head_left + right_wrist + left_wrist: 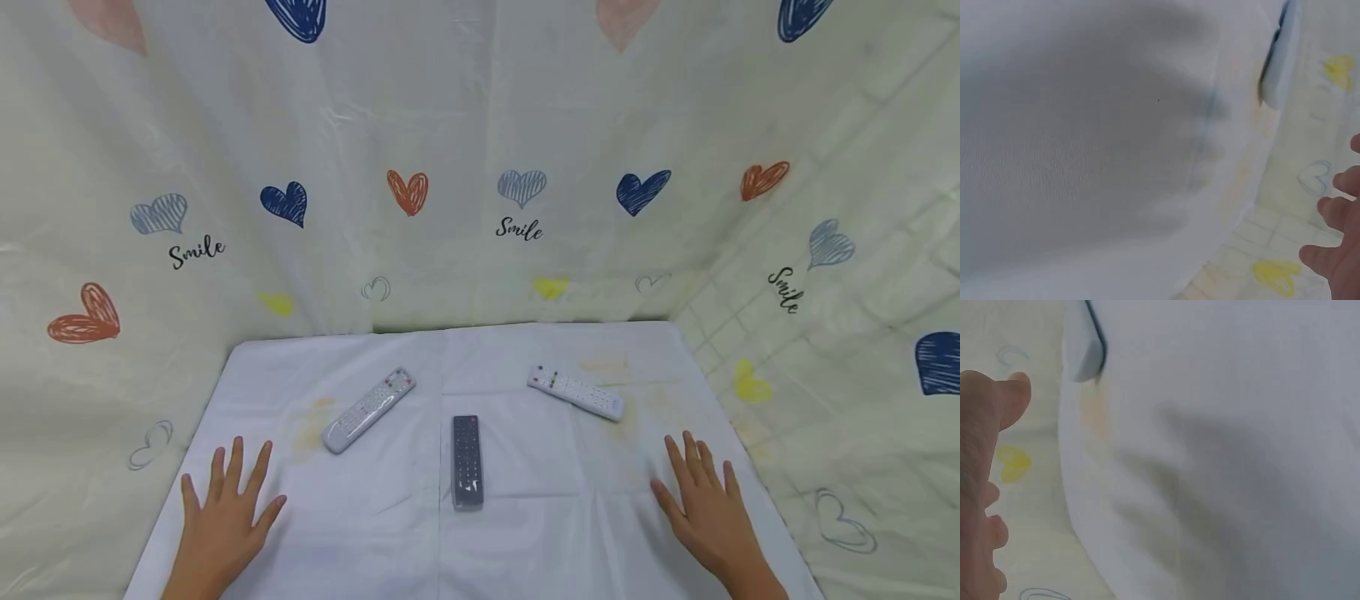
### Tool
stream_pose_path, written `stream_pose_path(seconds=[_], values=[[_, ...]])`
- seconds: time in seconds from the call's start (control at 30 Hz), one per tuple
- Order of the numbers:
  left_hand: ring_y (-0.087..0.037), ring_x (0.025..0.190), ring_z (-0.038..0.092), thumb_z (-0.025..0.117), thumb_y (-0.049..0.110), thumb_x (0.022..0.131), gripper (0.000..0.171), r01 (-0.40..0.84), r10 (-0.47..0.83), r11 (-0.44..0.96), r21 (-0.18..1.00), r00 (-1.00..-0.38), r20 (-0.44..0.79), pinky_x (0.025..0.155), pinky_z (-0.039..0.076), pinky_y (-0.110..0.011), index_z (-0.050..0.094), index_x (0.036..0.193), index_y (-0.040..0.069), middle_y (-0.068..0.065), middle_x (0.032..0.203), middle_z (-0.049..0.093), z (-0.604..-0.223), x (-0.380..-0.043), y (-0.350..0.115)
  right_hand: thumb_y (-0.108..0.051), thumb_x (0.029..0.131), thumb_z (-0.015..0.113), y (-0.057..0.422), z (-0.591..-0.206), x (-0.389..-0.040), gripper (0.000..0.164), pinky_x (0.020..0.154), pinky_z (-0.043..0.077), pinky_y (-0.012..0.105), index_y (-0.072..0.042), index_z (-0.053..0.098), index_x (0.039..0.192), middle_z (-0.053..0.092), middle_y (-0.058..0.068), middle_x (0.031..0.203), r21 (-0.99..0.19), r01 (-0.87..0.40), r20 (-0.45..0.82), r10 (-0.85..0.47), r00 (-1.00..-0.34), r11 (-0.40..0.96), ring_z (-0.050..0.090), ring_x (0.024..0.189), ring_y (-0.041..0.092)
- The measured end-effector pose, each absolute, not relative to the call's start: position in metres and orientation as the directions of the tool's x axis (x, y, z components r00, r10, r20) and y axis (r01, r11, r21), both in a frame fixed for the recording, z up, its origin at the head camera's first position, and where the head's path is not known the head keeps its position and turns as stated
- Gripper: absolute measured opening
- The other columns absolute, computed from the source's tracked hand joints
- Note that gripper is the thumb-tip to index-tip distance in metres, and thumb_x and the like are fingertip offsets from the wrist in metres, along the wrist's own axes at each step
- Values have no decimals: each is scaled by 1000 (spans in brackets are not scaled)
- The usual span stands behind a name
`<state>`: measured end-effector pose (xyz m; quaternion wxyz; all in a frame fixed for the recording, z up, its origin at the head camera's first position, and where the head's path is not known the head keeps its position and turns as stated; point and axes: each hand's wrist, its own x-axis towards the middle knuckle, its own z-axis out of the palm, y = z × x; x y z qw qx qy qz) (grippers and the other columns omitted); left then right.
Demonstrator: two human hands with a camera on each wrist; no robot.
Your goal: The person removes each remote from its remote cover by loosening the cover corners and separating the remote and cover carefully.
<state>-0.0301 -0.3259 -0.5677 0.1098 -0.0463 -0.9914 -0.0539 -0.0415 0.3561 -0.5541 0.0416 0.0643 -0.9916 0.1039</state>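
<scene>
Three remote controls lie on a white-covered table. A light grey remote (368,410) slants at the left, nearest to my left hand (225,521). In the middle lies a dark grey remote (467,462), pointing away from me. At the right, a white remote (575,392) lies at an angle, beyond my right hand (708,508). Both hands have spread, straight fingers and hold nothing. The left wrist view catches one end of a remote (1087,359) past the left thumb (1016,400). A remote's edge (1282,62) appears at the top in the right wrist view.
The white table cover (525,542) has creases and faint yellowish stains. Behind and beside the table hangs a pale curtain (465,100) printed with hearts and the word "Smile". Both hands cast shadows on the cover.
</scene>
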Motion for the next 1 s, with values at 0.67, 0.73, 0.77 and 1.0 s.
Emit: stream_pose_path(seconds=[0.67, 0.73, 0.77, 1.0], values=[[-47, 130, 59, 63, 36, 105, 86, -39, -110, 834, 550, -989, 97, 98, 46, -70, 9, 169, 19, -22, 157, 50, -548, -44, -240, -31, 111, 48, 288, -561, -46, 55, 104, 42, 71, -12, 36, 162, 54, 29, 151, -565, 27, 149, 133, -980, 825, 54, 132, 57], [-41, 131, 60, 60, 36, 107, 81, -45, -108, 789, 612, -992, 67, 101, 47, -66, 12, 169, 15, -17, 157, 52, -548, -45, -230, -31, 112, 47, 280, -564, -47, 53, 103, 43, 71, -12, 38, 161, 56, 28, 150, -605, 39, 130, 148, -980, 795, 55, 132, 56], [-39, 132, 60, 58, 36, 108, 78, -48, -104, 760, 648, -993, 49, 101, 48, -64, 14, 168, 13, -17, 156, 53, -549, -45, -226, -32, 112, 46, 276, -566, -47, 52, 102, 44, 71, -12, 39, 161, 57, 27, 148, -628, 44, 121, 154, -981, 777, 56, 131, 56], [-29, 129, 62, 57, 23, 108, 62, -149, -96, 546, 825, -989, -115, 100, 52, -41, 30, 163, 13, -8, 145, 65, -564, -49, -189, -32, 114, 42, 242, -579, -47, 46, 105, 49, 62, -13, 47, 155, 61, 15, 149, -788, 55, 51, 154, -987, 613, 64, 130, 39]])
